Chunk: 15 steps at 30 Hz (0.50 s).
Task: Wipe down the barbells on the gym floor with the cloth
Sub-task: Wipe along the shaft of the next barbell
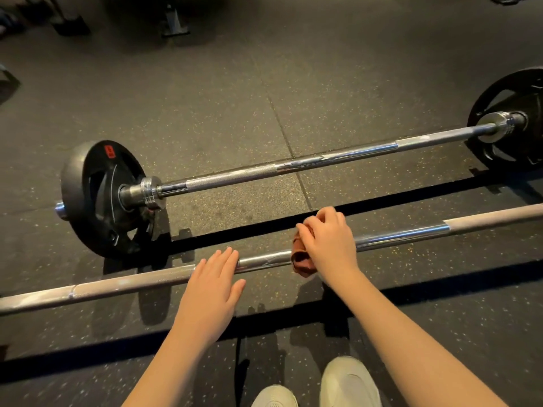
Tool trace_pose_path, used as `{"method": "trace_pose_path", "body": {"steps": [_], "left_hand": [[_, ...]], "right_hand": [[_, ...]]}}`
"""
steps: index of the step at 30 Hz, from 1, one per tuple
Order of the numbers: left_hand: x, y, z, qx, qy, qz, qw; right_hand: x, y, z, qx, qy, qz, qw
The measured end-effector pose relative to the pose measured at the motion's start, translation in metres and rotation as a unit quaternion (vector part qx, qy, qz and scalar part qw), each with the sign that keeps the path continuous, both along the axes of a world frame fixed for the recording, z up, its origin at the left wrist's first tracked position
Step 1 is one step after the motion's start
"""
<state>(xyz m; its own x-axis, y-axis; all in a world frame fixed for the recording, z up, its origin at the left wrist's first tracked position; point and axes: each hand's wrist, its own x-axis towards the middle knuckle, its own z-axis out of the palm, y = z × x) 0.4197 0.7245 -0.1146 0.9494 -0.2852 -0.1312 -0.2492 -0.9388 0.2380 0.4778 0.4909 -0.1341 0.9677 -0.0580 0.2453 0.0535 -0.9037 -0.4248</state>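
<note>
right hand (329,245) curled round crumpled brown cloth (301,261) on shiny near bar (405,233), left hand (211,289) flat on it, fingers together

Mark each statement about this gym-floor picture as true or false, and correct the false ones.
1. The right hand holds the cloth against the near bar. True.
2. The left hand grips a weight plate. False: it lies flat, fingers straight, over the near bar.
3. The far bar carries black plates at both ends. True.
4. The cloth is bright blue. False: it is reddish-brown.
5. The two bars cross each other. False: they lie apart, roughly side by side on the floor.
</note>
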Motion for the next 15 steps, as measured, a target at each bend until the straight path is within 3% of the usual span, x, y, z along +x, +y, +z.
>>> {"method": "trace_pose_path", "body": {"steps": [2, 5, 7, 12, 15], "left_hand": [[-0.001, 0.000, -0.002, -0.003, 0.001, 0.007, 1.000], [-0.001, 0.003, -0.001, -0.001, -0.003, 0.002, 1.000], [-0.001, 0.005, 0.002, -0.004, -0.006, -0.009, 1.000], [-0.003, 0.012, 0.000, -0.007, -0.006, 0.014, 1.000], [-0.003, 0.017, -0.006, 0.005, -0.013, 0.023, 1.000]], "right_hand": [[-0.006, 0.025, -0.002, -0.013, -0.013, -0.013, 1.000], [-0.032, 0.039, -0.010, -0.019, -0.073, 0.129, 0.989], [-0.027, 0.018, -0.013, -0.031, -0.078, 0.168, 0.982], [-0.016, 0.013, -0.004, 0.008, -0.016, 0.012, 1.000], [-0.036, 0.058, -0.008, 0.005, -0.038, 0.090, 0.995]]}}
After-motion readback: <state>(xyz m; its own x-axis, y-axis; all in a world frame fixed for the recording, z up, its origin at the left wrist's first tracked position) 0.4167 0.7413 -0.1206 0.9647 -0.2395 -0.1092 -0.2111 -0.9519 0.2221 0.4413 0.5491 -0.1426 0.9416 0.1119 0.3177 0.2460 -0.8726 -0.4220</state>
